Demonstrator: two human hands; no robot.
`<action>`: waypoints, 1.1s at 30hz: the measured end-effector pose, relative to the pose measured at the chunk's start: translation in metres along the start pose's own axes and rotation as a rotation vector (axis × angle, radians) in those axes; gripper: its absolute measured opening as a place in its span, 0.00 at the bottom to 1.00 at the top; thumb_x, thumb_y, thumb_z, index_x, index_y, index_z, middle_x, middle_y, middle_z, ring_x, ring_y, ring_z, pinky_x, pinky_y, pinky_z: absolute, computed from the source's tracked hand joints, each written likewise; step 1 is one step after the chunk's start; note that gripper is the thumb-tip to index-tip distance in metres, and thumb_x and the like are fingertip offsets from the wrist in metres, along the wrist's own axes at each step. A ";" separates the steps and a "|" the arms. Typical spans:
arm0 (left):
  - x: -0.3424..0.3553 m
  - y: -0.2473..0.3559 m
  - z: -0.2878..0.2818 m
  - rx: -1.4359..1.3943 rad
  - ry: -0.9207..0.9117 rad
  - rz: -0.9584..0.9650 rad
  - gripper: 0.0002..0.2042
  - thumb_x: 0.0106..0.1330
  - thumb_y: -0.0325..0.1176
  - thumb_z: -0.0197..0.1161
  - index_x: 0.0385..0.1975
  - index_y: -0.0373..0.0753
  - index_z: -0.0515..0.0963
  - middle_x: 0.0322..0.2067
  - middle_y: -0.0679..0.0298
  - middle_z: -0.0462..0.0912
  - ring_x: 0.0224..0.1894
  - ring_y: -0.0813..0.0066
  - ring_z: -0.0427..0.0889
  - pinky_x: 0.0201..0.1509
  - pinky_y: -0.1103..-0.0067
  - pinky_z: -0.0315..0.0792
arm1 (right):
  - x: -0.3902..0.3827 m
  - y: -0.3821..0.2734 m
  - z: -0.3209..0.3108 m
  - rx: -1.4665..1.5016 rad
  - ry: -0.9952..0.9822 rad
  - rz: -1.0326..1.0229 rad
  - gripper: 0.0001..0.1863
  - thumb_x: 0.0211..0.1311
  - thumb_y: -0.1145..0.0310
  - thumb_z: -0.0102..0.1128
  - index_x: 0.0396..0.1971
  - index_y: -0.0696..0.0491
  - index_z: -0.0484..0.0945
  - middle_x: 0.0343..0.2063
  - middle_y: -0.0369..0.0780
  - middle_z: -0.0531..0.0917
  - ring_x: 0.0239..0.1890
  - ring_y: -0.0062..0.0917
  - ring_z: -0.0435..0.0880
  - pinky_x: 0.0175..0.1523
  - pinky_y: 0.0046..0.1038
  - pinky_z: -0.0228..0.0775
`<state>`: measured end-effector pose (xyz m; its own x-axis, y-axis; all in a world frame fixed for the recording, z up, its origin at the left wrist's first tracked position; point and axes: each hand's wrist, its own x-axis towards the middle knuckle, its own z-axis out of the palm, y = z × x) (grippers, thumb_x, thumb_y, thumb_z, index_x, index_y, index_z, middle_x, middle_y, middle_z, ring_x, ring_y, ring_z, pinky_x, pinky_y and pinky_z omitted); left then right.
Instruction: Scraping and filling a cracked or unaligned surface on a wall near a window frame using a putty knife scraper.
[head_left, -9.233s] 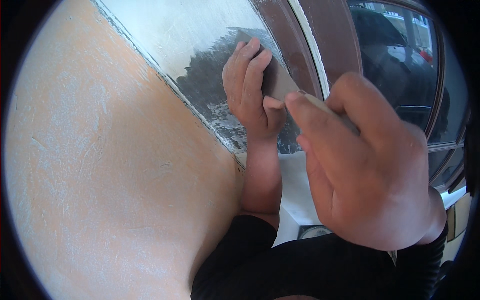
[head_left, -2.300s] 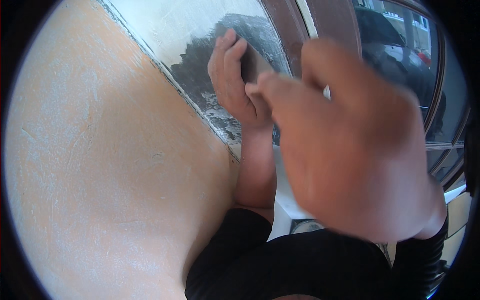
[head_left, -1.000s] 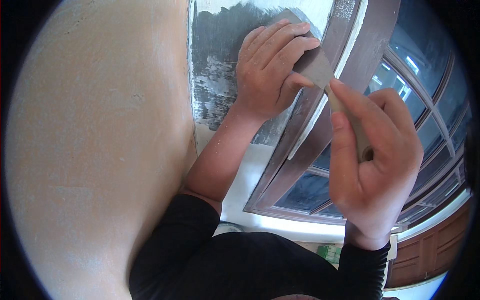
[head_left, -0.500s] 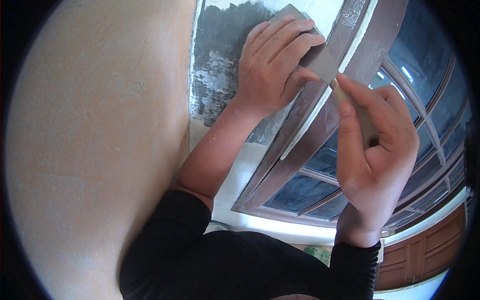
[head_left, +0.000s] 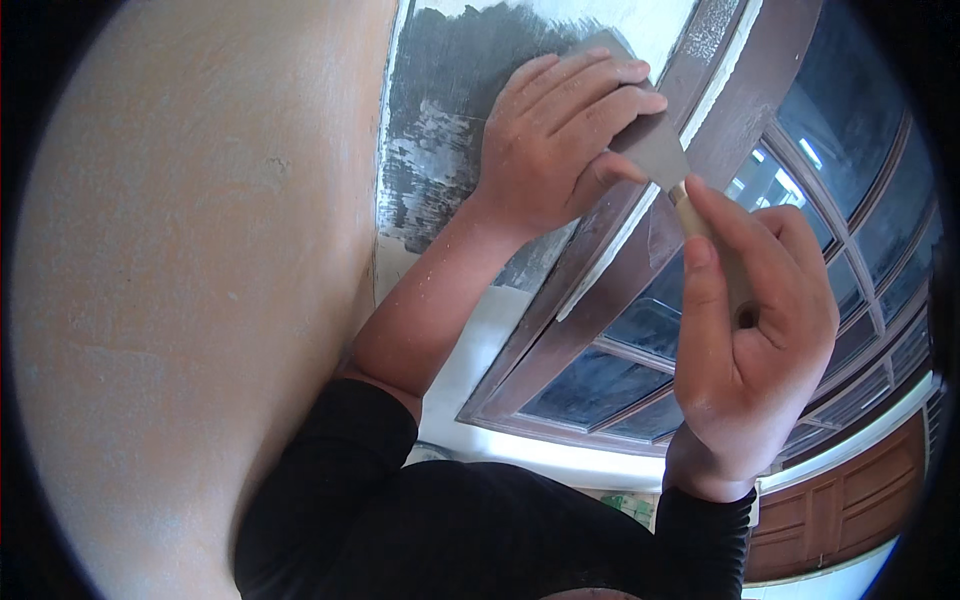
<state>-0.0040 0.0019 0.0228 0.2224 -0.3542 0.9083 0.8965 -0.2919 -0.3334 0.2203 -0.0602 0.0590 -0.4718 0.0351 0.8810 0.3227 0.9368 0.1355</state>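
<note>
Gripping the scraper (head_left: 650, 150) by its pale handle (head_left: 738, 290): right hand (head_left: 757, 350), thumb and forefinger set along opposite sides near the blade, remaining fingers curled behind.

Item, left hand (head_left: 545, 145): fingers extended and side by side, laid over the blade's face, not wrapped round it; thumb out toward the blade's lower edge. Fine pale specks on the skin.

Item, scraper: broad, flat, greyish blade, slanting from the handle up and leftward; far corner showing beyond the left fingertips, at the right margin of a dark grey patch (head_left: 440, 70). Contact along the hidden edge cannot be told.

Change, against half a second ago: both hands and the blade sit slightly lower and farther right, while the surroundings hardly shift. By judgement, a short stroke with both hands acting as one; the work remains at the patch's right side.

Item, patch: mostly solid, streaked with white lower down, on a white surface (head_left: 495, 320).

Outward, left: tan-orange wall (head_left: 200, 250), mottled. Right: brown window frame (head_left: 545, 355) with dark panes (head_left: 590, 390) and a ragged white strip (head_left: 610, 245). Below: black sleeves and shirt (head_left: 490, 530); farther off, a brown panelled door (head_left: 840, 505).
</note>
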 end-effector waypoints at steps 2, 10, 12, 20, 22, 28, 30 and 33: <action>0.003 -0.002 -0.002 0.024 0.005 -0.009 0.28 0.74 0.60 0.44 0.47 0.40 0.80 0.52 0.57 0.82 0.56 0.52 0.79 0.60 0.62 0.68 | 0.005 0.002 0.004 -0.004 -0.001 0.016 0.11 0.63 0.74 0.61 0.42 0.57 0.86 0.26 0.37 0.75 0.26 0.20 0.72 0.28 0.20 0.56; -0.002 0.004 0.001 0.042 0.018 -0.055 0.23 0.72 0.59 0.49 0.50 0.49 0.80 0.54 0.64 0.81 0.59 0.59 0.77 0.63 0.62 0.66 | 0.002 0.009 0.001 0.018 -0.013 -0.005 0.11 0.63 0.74 0.61 0.43 0.57 0.86 0.26 0.37 0.74 0.26 0.19 0.71 0.28 0.20 0.55; -0.002 0.004 -0.001 0.043 0.002 -0.062 0.23 0.71 0.59 0.50 0.50 0.49 0.80 0.54 0.64 0.81 0.59 0.58 0.77 0.63 0.61 0.66 | 0.003 0.008 0.001 0.036 0.002 -0.030 0.10 0.63 0.74 0.61 0.42 0.57 0.86 0.26 0.37 0.74 0.26 0.19 0.71 0.28 0.20 0.55; 0.003 -0.003 -0.002 0.049 0.009 -0.005 0.30 0.73 0.61 0.43 0.47 0.39 0.80 0.51 0.56 0.82 0.56 0.51 0.79 0.60 0.61 0.68 | 0.003 0.007 0.007 0.041 0.036 -0.015 0.11 0.64 0.74 0.61 0.43 0.56 0.86 0.25 0.37 0.74 0.26 0.19 0.70 0.28 0.20 0.54; 0.002 -0.002 -0.002 0.067 0.019 0.009 0.30 0.73 0.61 0.43 0.47 0.40 0.80 0.51 0.56 0.82 0.55 0.51 0.79 0.60 0.61 0.68 | 0.001 0.010 0.008 0.050 0.048 -0.025 0.11 0.64 0.74 0.61 0.43 0.56 0.86 0.25 0.36 0.74 0.25 0.18 0.70 0.28 0.20 0.53; 0.002 0.002 -0.001 0.054 -0.057 -0.004 0.30 0.74 0.61 0.42 0.47 0.39 0.80 0.51 0.56 0.82 0.56 0.51 0.80 0.59 0.62 0.69 | -0.005 0.011 0.009 0.089 0.069 0.059 0.10 0.63 0.74 0.60 0.42 0.56 0.86 0.25 0.37 0.74 0.25 0.19 0.70 0.27 0.20 0.54; 0.003 -0.003 -0.001 0.034 -0.012 0.022 0.31 0.74 0.61 0.41 0.47 0.39 0.81 0.51 0.56 0.82 0.56 0.51 0.80 0.60 0.62 0.69 | -0.004 0.006 0.010 0.045 0.064 0.032 0.10 0.63 0.74 0.60 0.41 0.56 0.86 0.25 0.38 0.74 0.25 0.19 0.71 0.27 0.20 0.54; 0.002 0.003 0.002 0.039 -0.029 0.019 0.31 0.74 0.62 0.41 0.47 0.38 0.80 0.51 0.56 0.82 0.56 0.51 0.80 0.61 0.63 0.68 | -0.004 0.009 0.003 0.025 0.062 0.003 0.10 0.62 0.74 0.60 0.41 0.56 0.86 0.25 0.38 0.75 0.25 0.20 0.71 0.27 0.21 0.54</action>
<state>-0.0003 0.0017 0.0245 0.2501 -0.3328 0.9092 0.9062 -0.2502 -0.3409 0.2225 -0.0510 0.0557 -0.4188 0.0166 0.9079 0.3032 0.9450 0.1226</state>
